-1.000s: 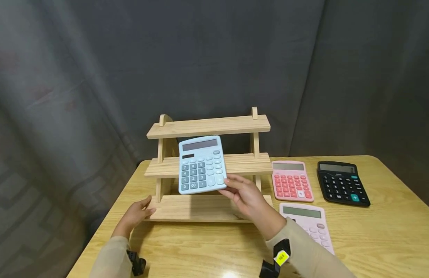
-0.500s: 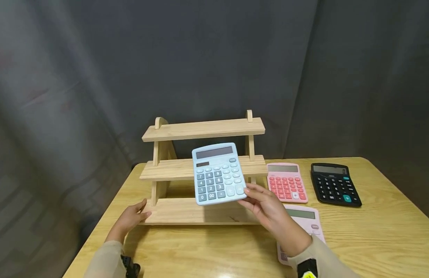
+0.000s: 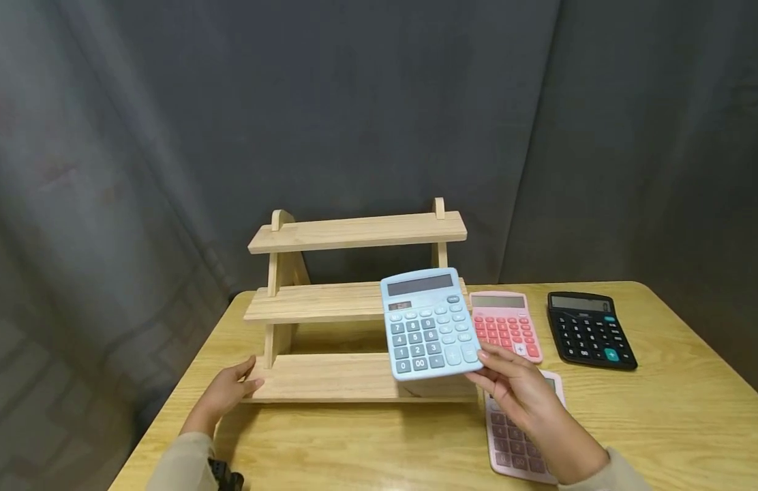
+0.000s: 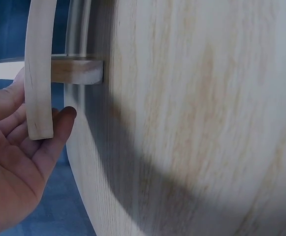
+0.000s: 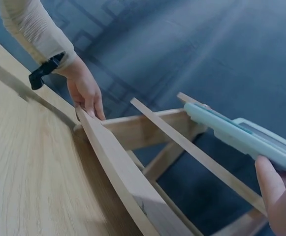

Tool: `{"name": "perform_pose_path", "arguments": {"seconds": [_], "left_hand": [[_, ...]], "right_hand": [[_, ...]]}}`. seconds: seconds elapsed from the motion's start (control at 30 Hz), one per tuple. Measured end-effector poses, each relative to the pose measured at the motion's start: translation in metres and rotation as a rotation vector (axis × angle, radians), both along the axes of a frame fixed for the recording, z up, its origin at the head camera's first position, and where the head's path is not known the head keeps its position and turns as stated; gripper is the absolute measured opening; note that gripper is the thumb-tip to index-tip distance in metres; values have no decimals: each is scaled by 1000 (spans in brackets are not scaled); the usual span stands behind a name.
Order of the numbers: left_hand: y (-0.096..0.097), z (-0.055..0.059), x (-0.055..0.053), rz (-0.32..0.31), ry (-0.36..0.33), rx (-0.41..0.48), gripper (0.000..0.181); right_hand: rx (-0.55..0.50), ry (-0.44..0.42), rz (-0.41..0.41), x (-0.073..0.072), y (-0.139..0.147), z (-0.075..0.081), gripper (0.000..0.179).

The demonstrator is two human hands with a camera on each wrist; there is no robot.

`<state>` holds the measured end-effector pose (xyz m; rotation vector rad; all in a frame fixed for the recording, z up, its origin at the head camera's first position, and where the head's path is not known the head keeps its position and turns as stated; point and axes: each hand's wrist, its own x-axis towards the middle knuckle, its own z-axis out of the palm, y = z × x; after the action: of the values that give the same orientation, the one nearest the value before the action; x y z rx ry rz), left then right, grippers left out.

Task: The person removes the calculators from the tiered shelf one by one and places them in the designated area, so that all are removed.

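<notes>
A light blue calculator [image 3: 429,320] is held up in the head view, its keys and display facing me. My right hand [image 3: 529,395] pinches it at the lower right corner, thumb on the front. Behind it stands a three-tier wooden display rack [image 3: 354,233]; the calculator overlaps the right part of its middle and bottom shelves. My left hand [image 3: 222,395] grips the left end of the bottom shelf [image 4: 40,73], with fingers on both sides of the board in the left wrist view. The right wrist view shows the calculator [image 5: 241,135] edge-on beside the shelves.
Right of the rack, a pink calculator [image 3: 498,326] and a black calculator [image 3: 590,331] lie on the wooden table [image 3: 673,409]. A pale pink calculator [image 3: 514,443] lies nearer, partly covered by my right hand. A dark grey curtain [image 3: 379,102] hangs behind the table.
My right hand has carried the blue calculator rightward and somewhat down, from in front of the rack's middle to its right end. The left hand keeps its grip on the bottom shelf.
</notes>
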<state>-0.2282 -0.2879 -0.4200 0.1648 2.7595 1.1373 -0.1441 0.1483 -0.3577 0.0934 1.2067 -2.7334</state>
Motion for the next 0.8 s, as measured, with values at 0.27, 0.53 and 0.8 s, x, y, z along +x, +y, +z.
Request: {"name": "perform_pose_path", "arguments": {"seconds": [0.27,0.53,0.8], "left_hand": [[1,3,-2,29,-47,39,66],[0,1,3,32,-45,19,65],[0,3,0,11,-24,9,64]], "right_hand": [[-94,53,21,8,30,-8,25],[-125,-69,-11,22,60,-26,23],[-153,-131,-2,37,95,-41,29]]}}
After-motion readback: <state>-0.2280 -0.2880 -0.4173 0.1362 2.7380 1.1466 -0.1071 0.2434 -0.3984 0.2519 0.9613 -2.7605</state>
